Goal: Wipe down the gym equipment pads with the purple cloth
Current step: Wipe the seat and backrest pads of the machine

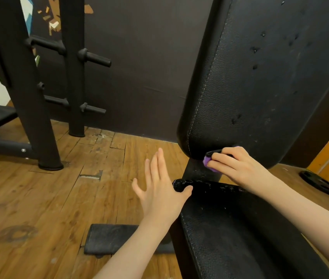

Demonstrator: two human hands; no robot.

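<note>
A tall black padded backrest (pixel 260 77) rises at the right, with a black seat pad (pixel 240 228) below it. My right hand (pixel 238 168) grips the purple cloth (pixel 208 161) against the bottom edge of the backrest; only a small bunch of the cloth shows past my fingers. My left hand (pixel 159 188) hovers with straight, spread fingers just left of the seat pad's worn front edge, its thumb touching that edge.
A black rack (pixel 73 67) with weight pegs stands at the back left on the wooden floor (pixel 39 198). A flat black footplate (pixel 109 238) lies on the floor under my left forearm. A weight plate (pixel 320 184) lies at the right.
</note>
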